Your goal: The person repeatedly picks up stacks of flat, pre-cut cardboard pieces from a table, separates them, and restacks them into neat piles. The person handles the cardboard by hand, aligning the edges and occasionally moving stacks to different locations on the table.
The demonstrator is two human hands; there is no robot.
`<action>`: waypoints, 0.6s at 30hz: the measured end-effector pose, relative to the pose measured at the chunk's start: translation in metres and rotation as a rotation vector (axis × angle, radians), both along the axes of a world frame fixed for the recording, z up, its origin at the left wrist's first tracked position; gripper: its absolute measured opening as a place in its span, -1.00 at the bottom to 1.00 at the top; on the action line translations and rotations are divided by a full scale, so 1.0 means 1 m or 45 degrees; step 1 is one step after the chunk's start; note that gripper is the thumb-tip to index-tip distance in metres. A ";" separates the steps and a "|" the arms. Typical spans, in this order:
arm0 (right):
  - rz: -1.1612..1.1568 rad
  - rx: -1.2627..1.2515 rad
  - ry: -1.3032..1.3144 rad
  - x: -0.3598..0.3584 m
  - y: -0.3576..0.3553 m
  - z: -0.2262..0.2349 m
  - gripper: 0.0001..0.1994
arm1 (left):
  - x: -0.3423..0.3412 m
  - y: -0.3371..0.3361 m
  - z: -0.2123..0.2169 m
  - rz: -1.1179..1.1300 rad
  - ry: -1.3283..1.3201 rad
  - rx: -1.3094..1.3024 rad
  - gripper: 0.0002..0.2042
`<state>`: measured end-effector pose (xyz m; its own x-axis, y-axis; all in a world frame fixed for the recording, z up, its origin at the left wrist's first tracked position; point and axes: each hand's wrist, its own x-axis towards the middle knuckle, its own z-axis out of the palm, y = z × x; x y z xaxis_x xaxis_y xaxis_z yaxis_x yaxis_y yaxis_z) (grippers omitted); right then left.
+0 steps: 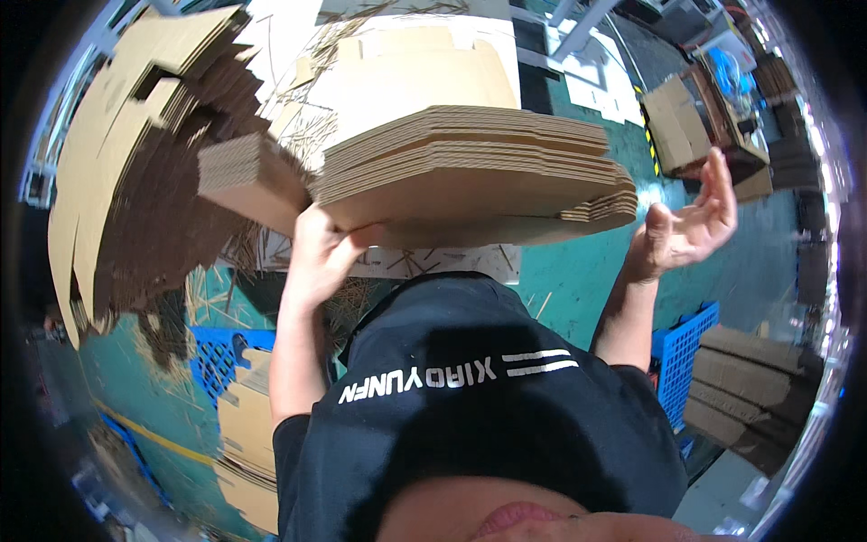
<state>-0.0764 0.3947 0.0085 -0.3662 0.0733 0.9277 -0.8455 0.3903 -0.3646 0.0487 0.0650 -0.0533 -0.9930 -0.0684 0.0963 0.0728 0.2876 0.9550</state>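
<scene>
A thick stack of die-cut cardboard blanks (470,185) stands on edge in front of my body, its layered edges facing up. My left hand (327,251) grips the stack's lower left corner, thumb lying along the near face. Just left of that hand, a narrower bundle of cardboard (262,185) leans against the stack. My right hand (691,221) is raised off to the right, apart from the stack, palm up with fingers stretched out and holding nothing.
A tall pile of cardboard blanks (99,154) rises at the left. More flat blanks (424,77) and cardboard scraps lie on the white table (501,264). A cardboard box (677,122) stands far right. Blue plastic crates (686,361) and further cardboard stacks (750,379) flank me.
</scene>
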 end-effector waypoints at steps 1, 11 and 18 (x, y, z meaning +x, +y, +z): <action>-0.093 -0.006 -0.139 0.002 0.021 -0.019 -0.05 | 0.000 -0.003 -0.003 -0.019 0.014 0.030 -0.77; 0.409 -0.187 -1.004 0.001 0.034 -0.106 -0.36 | 0.001 -0.016 0.010 0.312 -0.067 -0.044 -0.56; 0.439 -0.083 -0.910 -0.003 0.033 -0.108 -0.39 | -0.016 0.099 0.099 0.520 0.774 -1.060 -0.21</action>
<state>-0.0793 0.4280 -0.0998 -0.8831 -0.1065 0.4570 -0.4672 0.1079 -0.8776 0.0327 0.1637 0.0459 -0.6825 -0.0669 0.7278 0.2170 0.9323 0.2893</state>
